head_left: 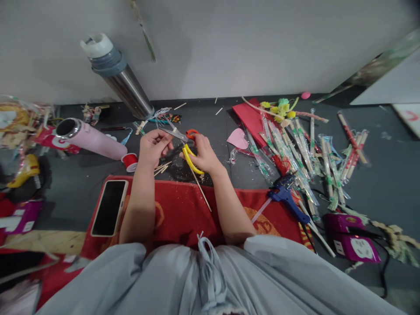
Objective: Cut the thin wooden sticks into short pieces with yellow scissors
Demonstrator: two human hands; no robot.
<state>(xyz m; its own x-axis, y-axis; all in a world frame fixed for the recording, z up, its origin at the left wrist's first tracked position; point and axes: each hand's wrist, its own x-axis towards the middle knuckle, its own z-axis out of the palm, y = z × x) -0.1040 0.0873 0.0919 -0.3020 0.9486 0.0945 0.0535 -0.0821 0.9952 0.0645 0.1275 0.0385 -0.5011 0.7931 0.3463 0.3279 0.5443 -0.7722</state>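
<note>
My right hand (204, 154) is closed around scissors (189, 158) with one yellow and one orange-red handle loop. The scissor blades stand apart and point left toward my left hand (153, 146). Thumb and fingertips of that left hand are pinched together beside the blades; what they hold is too small to make out. Below the scissors a thin wooden stick (201, 192) slants down over the red cloth (177, 197). Several short cut stick pieces (162, 168) lie on the dark table under my left hand.
A steel thermos (126, 81), a pink bottle (95, 142) and a red thread spool (130, 162) stand or lie leftward. A phone (110, 208) rests on the cloth. Rightward are a blue glue gun (288, 199), several wrapped stick bundles (285, 144), a pink paper heart (238, 138) and a purple power socket (352, 238).
</note>
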